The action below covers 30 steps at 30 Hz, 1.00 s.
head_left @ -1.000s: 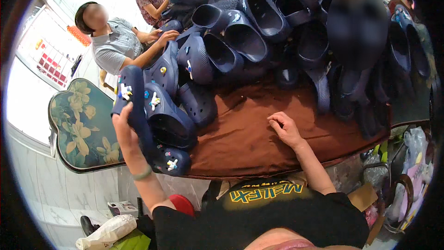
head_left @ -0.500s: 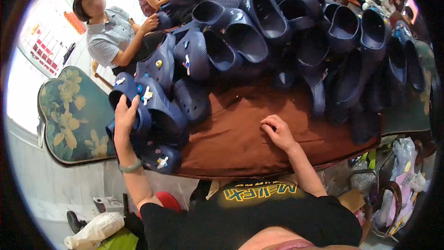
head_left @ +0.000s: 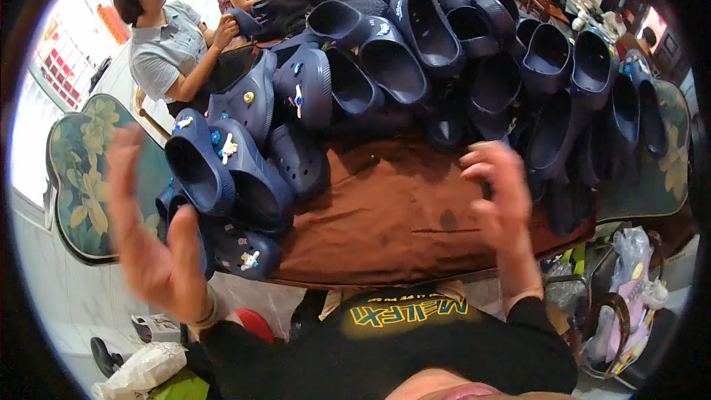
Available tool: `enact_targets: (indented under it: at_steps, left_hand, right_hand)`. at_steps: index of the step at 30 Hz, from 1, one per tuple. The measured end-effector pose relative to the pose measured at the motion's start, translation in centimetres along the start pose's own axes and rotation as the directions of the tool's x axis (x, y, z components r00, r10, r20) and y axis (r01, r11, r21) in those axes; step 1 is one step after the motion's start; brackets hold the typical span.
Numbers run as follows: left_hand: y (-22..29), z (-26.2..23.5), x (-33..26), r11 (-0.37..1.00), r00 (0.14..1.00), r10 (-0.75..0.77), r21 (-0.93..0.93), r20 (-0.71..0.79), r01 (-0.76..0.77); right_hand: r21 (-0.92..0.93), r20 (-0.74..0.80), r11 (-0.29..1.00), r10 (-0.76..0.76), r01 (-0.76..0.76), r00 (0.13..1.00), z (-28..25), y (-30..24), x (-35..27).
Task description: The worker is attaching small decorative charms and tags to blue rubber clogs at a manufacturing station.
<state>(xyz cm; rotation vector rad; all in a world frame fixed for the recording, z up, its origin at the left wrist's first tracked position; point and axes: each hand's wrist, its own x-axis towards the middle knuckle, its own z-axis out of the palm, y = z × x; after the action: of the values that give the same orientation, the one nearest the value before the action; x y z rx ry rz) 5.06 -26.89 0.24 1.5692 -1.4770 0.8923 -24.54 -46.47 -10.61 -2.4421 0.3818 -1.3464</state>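
My left hand (head_left: 152, 252) is raised at the left with thumb and fingers spread, holding nothing. It is somewhat blurred. Just beyond its thumb stands a dark blue clog (head_left: 198, 167), tipped so that its foot opening shows. Beside that clog leans another blue clog (head_left: 255, 189) with a white figure charm on it. A clog with a white charm (head_left: 248, 255) lies lower down at the table's near left corner. My right hand (head_left: 503, 189) hovers over the right part of the brown cloth (head_left: 392, 215), fingers curled, thumb apart, and nothing visible in it.
A big heap of dark blue clogs (head_left: 400, 67) covers the far part of the table. Across at the left, a person in a light shirt (head_left: 167, 52) handles a clog. Green floral chair backs (head_left: 96, 185) flank the table; bags (head_left: 629, 289) sit at the lower right.
My left hand has come off the clog at the left and moved back toward me, fingers spread. My right hand has moved right and up from the cloth's middle.
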Motion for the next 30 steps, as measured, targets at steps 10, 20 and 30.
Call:
enact_targets:
  at_steps: [10, 20, 30]
  left_hand:
    - [-11.6, -11.0, -7.3, 0.967, 0.927, 0.218, -0.059, -0.307, -0.247]
    - [-8.3, -8.5, -5.9, 0.909, 0.786, 0.323, -0.058, -0.527, -0.412]
    - [-2.9, -1.2, 1.0, 0.829, 0.716, 0.298, -0.200, -0.631, -0.522]
  right_hand:
    - [-0.098, -0.247, 0.791, -0.608, 0.605, 0.755, -10.8, -5.4, 9.5]
    - [-0.347, -0.330, 0.803, -0.588, 0.484, 0.739, -14.6, -7.6, 10.7]
    - [-0.645, -0.021, 0.762, -0.105, 0.066, 0.994, -13.4, 6.3, 16.5]
